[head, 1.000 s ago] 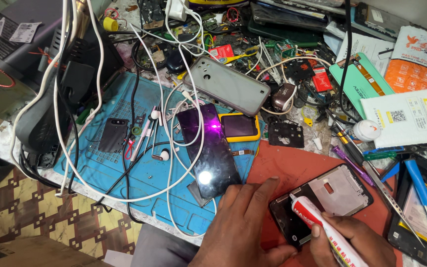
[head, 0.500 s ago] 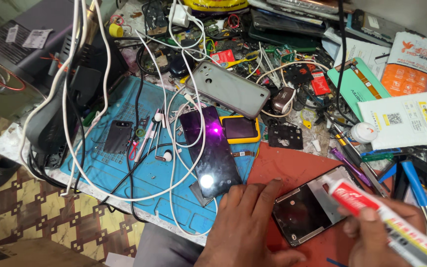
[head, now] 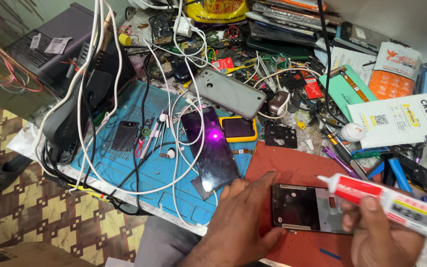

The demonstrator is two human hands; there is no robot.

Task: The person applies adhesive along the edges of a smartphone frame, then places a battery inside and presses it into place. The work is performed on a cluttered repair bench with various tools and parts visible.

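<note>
Head view. The left hand (head: 243,217) presses flat on the near end of a dark rectangular phone frame (head: 307,207) lying on the red mat (head: 292,170) at the counter's front edge. The right hand (head: 381,232) is clamped on a white-and-red adhesive tube (head: 396,203). Against the frame half a second earlier, the tube has lifted clear of the frame and its nozzle now points left above the frame's far edge, suggesting glue application is about to resume. The frame's long axis runs left to right; the tube's runs upper left to lower right.

Landmark: blue mat (head: 124,170).
- Dark glossy phone screen (head: 210,147), purple glint: on mat's right edge.
- White flat packet (head: 401,119), yellow-black print: far right of mat.
- Orange-white pouch (head: 394,70): behind packet.
- Teal flat pack (head: 348,88): left of pouch.
- White-red tube (head: 396,203): right of mat, near edge.
</note>
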